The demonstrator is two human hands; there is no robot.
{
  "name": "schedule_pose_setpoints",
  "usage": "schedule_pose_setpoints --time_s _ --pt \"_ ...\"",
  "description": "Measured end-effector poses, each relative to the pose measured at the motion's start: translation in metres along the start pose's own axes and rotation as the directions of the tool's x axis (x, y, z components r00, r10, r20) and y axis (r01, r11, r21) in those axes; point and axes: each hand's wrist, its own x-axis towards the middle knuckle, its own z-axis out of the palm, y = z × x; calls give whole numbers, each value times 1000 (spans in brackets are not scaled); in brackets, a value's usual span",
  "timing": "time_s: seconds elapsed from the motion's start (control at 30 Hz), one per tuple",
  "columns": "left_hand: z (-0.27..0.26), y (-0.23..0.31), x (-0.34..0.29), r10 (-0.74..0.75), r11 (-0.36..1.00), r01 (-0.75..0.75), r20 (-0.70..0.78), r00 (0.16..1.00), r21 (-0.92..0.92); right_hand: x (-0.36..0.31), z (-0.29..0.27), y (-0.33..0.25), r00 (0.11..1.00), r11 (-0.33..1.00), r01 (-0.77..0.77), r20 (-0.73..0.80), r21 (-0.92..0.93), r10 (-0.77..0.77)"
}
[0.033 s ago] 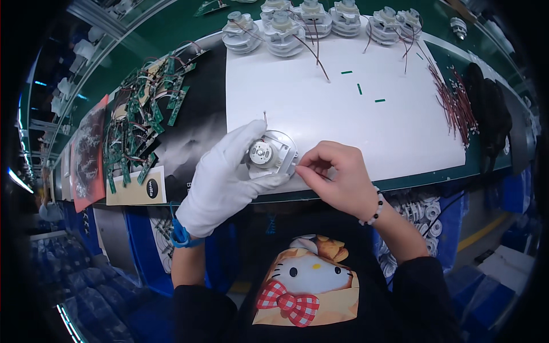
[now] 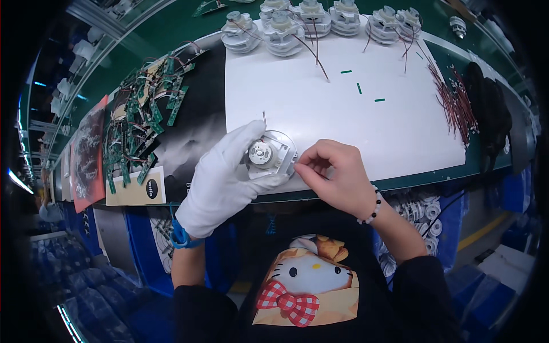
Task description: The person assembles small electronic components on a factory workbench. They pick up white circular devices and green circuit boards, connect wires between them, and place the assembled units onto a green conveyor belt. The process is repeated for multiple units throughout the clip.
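Note:
My left hand [image 2: 220, 180], in a white glove, is closed around a white plastic housing with a round silver motor [image 2: 261, 153] set in it. A thin wire end [image 2: 264, 117] sticks up beyond the gloved fingers. At the housing's right edge, the bare fingertips of my right hand [image 2: 331, 170] are pinched together. Whatever lies between them is too small or hidden to make out. Both hands are over the near edge of a white sheet [image 2: 343, 126] on the table.
Several white motor assemblies [image 2: 283, 37] with dark red wires stand along the far edge. Green circuit boards [image 2: 140, 117] lie heaped at left, beside a reddish sheet [image 2: 91, 154]. A bundle of dark red wires [image 2: 454, 106] lies at right. Blue bins [image 2: 452, 226] with white parts sit below.

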Motion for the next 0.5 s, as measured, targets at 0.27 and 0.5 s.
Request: schedule_pose_setpoints --time_s 0.27,0.5 --pt "-1 0 -2 -7 995 6 11 1000 100 -1 8 3 982 971 173 -47 -166 -183" --pt "2 1 -3 33 994 -31 -17 999 106 -1 13 -1 932 878 323 -42 -354 -361"
